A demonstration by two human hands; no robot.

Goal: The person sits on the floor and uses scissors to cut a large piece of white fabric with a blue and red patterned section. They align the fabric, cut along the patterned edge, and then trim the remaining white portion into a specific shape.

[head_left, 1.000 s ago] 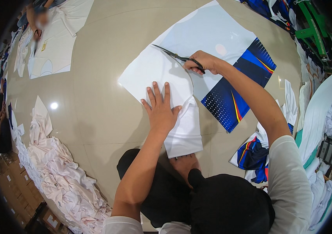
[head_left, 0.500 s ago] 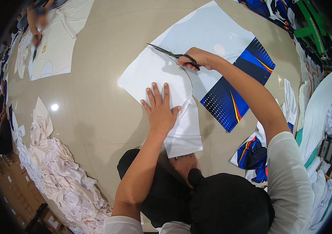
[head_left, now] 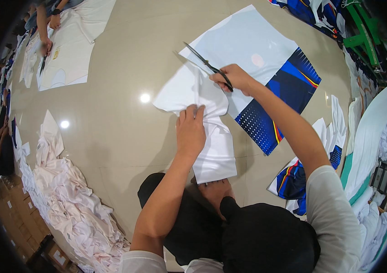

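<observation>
In my right hand (head_left: pixel 235 79) is a pair of black-handled scissors (head_left: pixel 204 61), its blades spread apart over the upper edge of the white fabric. My left hand (head_left: pixel 191 132) has its fingers curled into a white fabric piece (head_left: pixel 211 98), which bunches into folds above the fingertips. That piece runs down toward my bare foot (head_left: pixel 217 193). Beyond and to the right lies a larger pale fabric panel (head_left: pixel 243 38) with a blue, dotted band (head_left: pixel 275 104) striped in red and yellow. Where the two fabrics meet is partly hidden by my right hand.
A heap of crumpled off-white fabric (head_left: pixel 73 204) lies on the tiled floor at left. Patterned blue garments (head_left: pixel 291 179) lie at right, near a green metal frame (head_left: pixel 364 38). At upper left another person's hands (head_left: pixel 45 43) work over white cloth (head_left: pixel 68 61). Cardboard boxes (head_left: pixel 18 218) stand lower left.
My left hand has gone from flat and spread to curled, drawing the white piece rightward into folds. The scissors have shifted slightly right and their blades have opened.
</observation>
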